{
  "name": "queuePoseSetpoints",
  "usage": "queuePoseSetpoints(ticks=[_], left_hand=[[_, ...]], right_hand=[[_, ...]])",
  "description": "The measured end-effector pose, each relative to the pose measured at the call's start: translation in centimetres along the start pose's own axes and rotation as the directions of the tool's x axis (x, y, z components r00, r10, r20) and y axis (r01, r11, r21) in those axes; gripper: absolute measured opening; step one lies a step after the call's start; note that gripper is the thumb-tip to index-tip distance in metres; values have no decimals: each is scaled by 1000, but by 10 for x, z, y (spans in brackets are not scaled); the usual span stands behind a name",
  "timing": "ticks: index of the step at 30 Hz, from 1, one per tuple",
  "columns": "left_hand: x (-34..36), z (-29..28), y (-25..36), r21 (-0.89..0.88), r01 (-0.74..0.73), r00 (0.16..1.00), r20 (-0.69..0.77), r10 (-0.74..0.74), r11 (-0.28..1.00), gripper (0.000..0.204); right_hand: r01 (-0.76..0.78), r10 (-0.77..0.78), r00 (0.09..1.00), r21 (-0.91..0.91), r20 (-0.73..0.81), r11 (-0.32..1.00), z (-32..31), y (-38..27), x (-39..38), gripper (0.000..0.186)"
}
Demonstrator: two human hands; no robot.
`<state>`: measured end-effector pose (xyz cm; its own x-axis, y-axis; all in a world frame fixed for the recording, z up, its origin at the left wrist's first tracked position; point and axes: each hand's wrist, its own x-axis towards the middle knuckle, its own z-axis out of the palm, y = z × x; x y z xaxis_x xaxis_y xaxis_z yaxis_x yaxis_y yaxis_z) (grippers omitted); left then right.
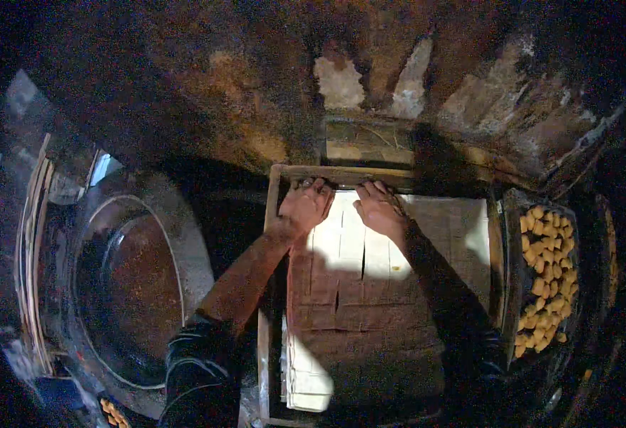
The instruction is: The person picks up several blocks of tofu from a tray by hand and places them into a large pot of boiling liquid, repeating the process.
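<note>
A wooden frame tray (278, 178) holds a pale slab (341, 228), cut in a grid into many pieces, with patches of bright light and deep shade across it. At its far edge my left hand (306, 207) is in the tray's corner, fingers curled down at the inner side of the frame. My right hand (379, 208) lies a little to the right along the same edge, its fingers also bent over the slab's edge. What both sets of fingertips hold, if anything, is hidden.
A large round pan (142, 285) with dark contents is at the left, beside a stack of thin slats (38, 242). A tray of golden fried pieces (545, 278) stands at the right. A stained wall (249, 93) rises behind, and more fried pieces (113, 414) show at lower left.
</note>
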<state>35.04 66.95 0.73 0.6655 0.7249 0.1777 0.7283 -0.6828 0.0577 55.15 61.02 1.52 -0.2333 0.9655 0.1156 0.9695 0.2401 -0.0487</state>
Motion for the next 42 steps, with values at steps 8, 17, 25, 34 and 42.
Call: queuePoseSetpoints(ticks=[8,17,25,34,42], left_hand=[[7,-6,-16,-24,-122,990,-76,120,992,29],[31,-24,-25,-333,0,935,335,118,943,37],[32,-32,-26,-364,-52,919,347,187,930,37],[21,-13,-43,-222,-374,916,64,396,901,37],[18,-66,-25,-70,-432,898,-127,422,899,28]], right_hand=[[15,-79,965,249,251,968,-18,5,25,36],[84,-229,915,396,333,914,-25,30,37,43],[38,-276,875,513,397,857,-18,39,50,37],[280,-298,954,395,-15,875,-2,31,22,42],[208,-216,975,494,-43,844,-25,26,21,31]])
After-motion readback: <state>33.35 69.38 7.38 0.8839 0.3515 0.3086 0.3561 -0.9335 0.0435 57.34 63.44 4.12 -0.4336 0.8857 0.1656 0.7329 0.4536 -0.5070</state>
